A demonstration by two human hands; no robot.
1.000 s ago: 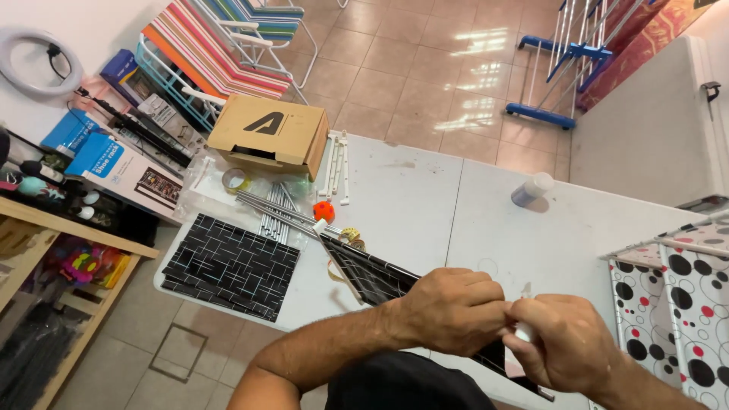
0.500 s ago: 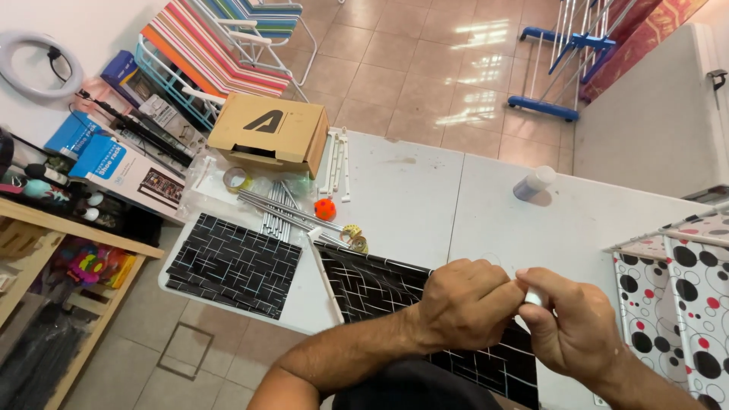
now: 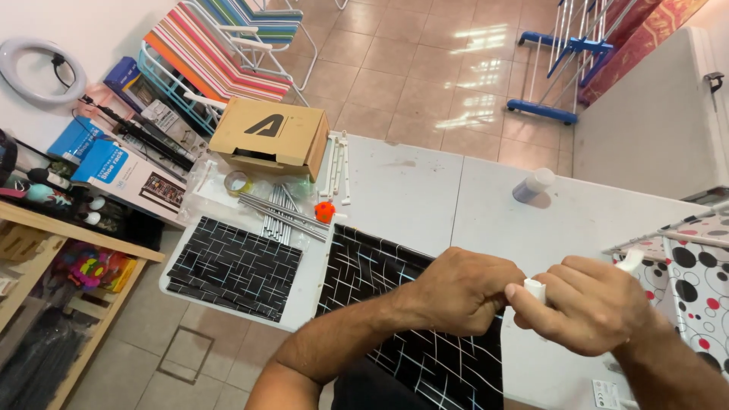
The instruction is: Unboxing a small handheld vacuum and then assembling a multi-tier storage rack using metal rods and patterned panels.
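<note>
Both hands meet just above the black patterned panel (image 3: 410, 334), which lies at the near edge of the white table (image 3: 425, 190). Left hand (image 3: 459, 292) is curled into a loose fist, fingertips against the right hand; what it pinches can't be told. Right hand (image 3: 588, 304) is closed around a small white tube (image 3: 535, 288), its end poking out toward the left hand. Left of that panel, a second black patterned panel (image 3: 235, 266). Beyond the panel: a bundle of metal rods (image 3: 281, 212), an orange ball (image 3: 325, 211), a tape roll (image 3: 238, 182), then a cardboard box (image 3: 269, 138). Far right of the panel, a small capped bottle (image 3: 531, 184). Past the table, a striped folding chair (image 3: 220, 53).
</note>
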